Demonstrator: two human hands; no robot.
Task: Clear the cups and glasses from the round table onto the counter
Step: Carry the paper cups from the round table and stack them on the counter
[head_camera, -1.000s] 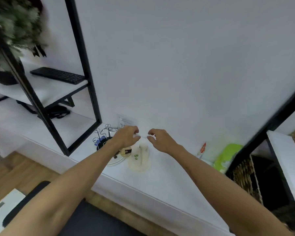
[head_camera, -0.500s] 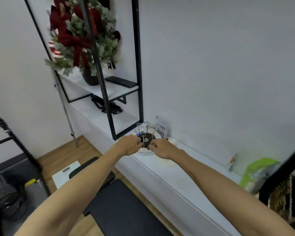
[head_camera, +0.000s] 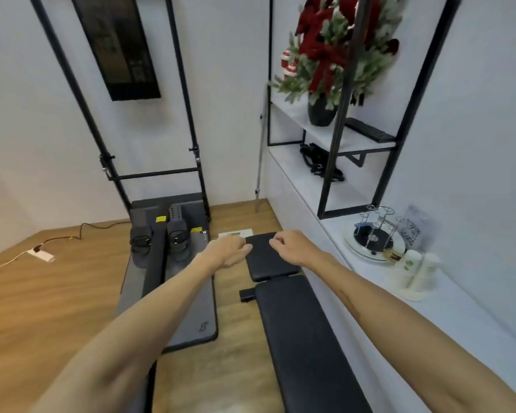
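Both my hands hang in the air over the floor, left of the white counter (head_camera: 465, 308). My left hand (head_camera: 228, 248) and my right hand (head_camera: 292, 245) have loosely curled fingers and hold nothing. On the counter stands a round glass tray with a wire cup rack (head_camera: 374, 236), no glasses hanging on it. Beside it, to the right, stand stacked white paper cups (head_camera: 414, 272), some with a green mark. The round table is out of view.
A black padded bench (head_camera: 298, 323) lies on the wood floor below my hands, right beside the counter. A grey exercise machine (head_camera: 167, 263) stands to its left. A black-framed shelf (head_camera: 337, 138) holds a red flower arrangement, a keyboard and cables. A power strip (head_camera: 42, 254) lies far left.
My view has swung left, away from the counter toward the room. Both hands have pulled back from the cup rack and now hover over the bench, holding nothing.
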